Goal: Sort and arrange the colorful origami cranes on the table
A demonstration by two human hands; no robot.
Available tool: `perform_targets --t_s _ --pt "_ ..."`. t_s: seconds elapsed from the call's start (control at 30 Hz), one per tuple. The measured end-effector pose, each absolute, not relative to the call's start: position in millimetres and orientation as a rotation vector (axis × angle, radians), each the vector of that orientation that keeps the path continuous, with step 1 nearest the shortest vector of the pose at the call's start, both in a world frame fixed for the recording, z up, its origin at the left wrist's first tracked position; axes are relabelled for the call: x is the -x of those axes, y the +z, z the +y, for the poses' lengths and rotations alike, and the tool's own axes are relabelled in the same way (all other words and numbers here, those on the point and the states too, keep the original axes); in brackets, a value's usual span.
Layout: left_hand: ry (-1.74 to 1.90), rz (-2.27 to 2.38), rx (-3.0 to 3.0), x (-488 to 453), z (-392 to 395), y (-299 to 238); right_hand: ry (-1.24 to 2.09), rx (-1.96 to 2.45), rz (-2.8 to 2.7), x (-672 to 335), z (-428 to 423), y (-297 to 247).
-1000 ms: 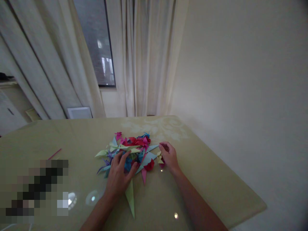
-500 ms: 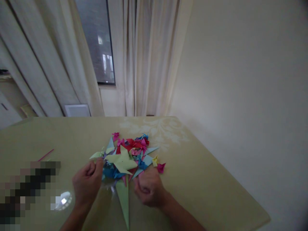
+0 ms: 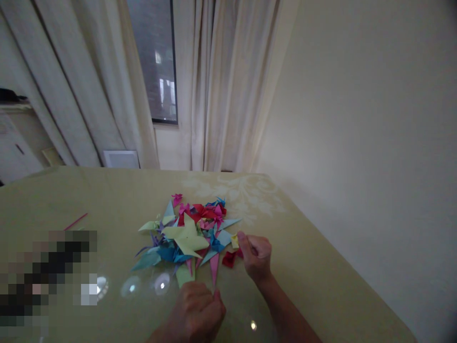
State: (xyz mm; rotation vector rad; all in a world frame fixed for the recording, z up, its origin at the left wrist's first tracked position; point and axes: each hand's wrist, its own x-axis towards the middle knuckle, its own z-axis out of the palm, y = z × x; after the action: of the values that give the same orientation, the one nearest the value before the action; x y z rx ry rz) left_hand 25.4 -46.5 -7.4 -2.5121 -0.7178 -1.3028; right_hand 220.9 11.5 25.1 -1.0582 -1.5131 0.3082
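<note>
Now the paper pile [image 3: 206, 224] sits on the desk [image 3: 321, 286], pale star [image 3: 186, 238] uppermost. I've swung my left hand [image 3: 203, 309] from the pile's left side round front, by the green leaf [image 3: 186, 276], and my right hand [image 3: 257, 257] out beside the yellow piece [image 3: 234, 241], so I'm at its edges. Both curl closed; any grip, I can't tell.

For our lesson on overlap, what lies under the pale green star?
Around the star, blue paper and red paper peek out; whatever lies beneath its middle is covered.
</note>
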Motion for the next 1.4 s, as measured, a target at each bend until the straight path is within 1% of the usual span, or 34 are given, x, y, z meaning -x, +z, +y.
perform_targets --t_s 0.07,0.1,0.2,0.3,0.4,0.5,0.57,0.67,0.77,0.87,1.0,1.1,1.17,1.23,1.37,1.4 --pt "-1.151 -0.694 2.543 -18 -41 -3 0.401 1.099 -1.401 -224 15 22" --pt "-1.111 -0.757 2.531 -11 -35 2 0.461 1.111 -1.388 -223 16 21" --pt "-1.143 -1.099 2.428 17 -16 17 0.588 1.166 -1.474 -214 17 17" --pt "-1.078 -1.265 2.465 44 0 21 0.579 1.234 -1.602 -202 17 13" --pt "-0.931 -1.347 2.48 62 13 8 0.532 1.267 -1.782 -195 17 8" --pt "-0.919 -1.418 2.417 68 22 -5 0.455 1.243 -1.923 -194 15 5" --pt "-1.019 -1.455 2.339 67 24 -6 0.416 1.226 -1.963 -196 14 6" --pt "-1.288 -1.483 2.19 63 20 7 0.427 1.195 -1.969 -198 14 6" --pt "-1.606 -1.487 2.056 55 10 21 0.514 1.095 -1.925 -198 17 3" --pt "-1.876 -1.583 1.996 41 1 21 0.61 0.978 -1.858 -194 17 2" --pt "-2.156 -1.691 2.222 17 -5 8 0.726 0.921 -1.702 -187 12 6" --pt "-2.202 -1.703 2.45 5 -6 4 0.862 1.004 -1.544 -189 14 10" --pt "-2.156 -1.713 2.533 3 -5 6 0.864 1.067 -1.412 -198 22 13" --pt "-1.978 -1.691 2.574 5 -4 7 0.772 1.109 -1.281 -216 34 16" --pt "-1.277 -1.394 2.717 2 -5 -6 0.437 1.358 -1.12 -272 60 16" --pt "-1.125 -1.332 2.745 -1 -7 -13 0.402 1.404 -1.086 -287 65 15"
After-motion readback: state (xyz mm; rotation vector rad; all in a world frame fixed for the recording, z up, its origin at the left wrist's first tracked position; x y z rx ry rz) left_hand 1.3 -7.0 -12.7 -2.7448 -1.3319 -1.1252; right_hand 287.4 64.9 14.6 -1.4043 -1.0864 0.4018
